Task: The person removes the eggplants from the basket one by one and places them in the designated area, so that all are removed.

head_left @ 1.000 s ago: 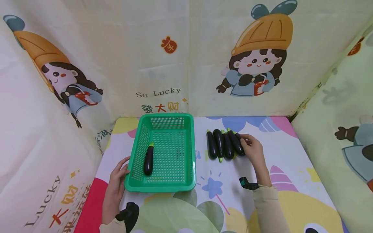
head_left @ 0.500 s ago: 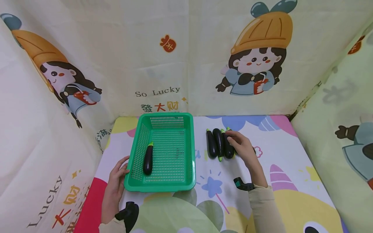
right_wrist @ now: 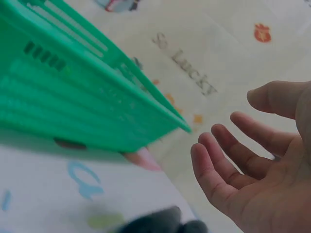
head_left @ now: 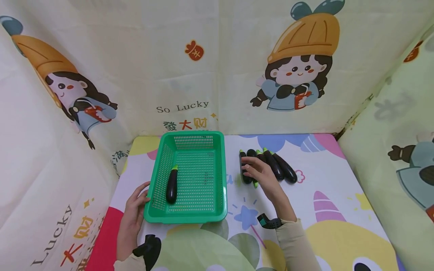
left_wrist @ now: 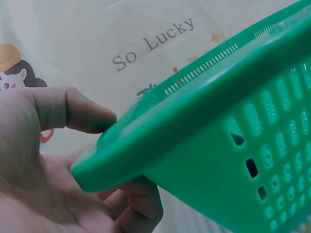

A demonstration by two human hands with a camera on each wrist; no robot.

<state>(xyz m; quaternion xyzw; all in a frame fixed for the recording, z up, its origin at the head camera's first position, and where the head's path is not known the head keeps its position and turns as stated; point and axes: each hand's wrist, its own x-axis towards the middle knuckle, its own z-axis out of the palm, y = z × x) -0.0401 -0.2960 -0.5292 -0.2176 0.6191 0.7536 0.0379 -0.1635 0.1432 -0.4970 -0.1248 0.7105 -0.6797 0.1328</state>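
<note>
A green plastic basket (head_left: 200, 210) stands on the table with one dark eggplant (head_left: 171, 185) lying in its left half. My left hand (head_left: 135, 207) grips the basket's near left corner, thumb on the rim (left_wrist: 218, 121) and fingers (left_wrist: 141, 204) curled beneath it. To the right of the basket lies a row of several eggplants (head_left: 281, 168). My right hand (head_left: 249, 165) hovers over the left end of that row, fingertips at the leftmost eggplant (head_left: 242, 177). In the right wrist view its fingers (right_wrist: 228, 165) are spread and hold nothing, with a blurred dark eggplant (right_wrist: 160, 222) below.
Cartoon-printed cloth walls (head_left: 190, 75) enclose the table at the back and on both sides. The colourful tablecloth (head_left: 332, 210) stretches in front of and to the right of the eggplants. The basket wall (right_wrist: 73, 111) is close to the left of my right hand.
My right hand has slid left along the row, from the rightmost eggplants to the leftmost, uncovering the two at the right. My left hand and the basket have stayed put.
</note>
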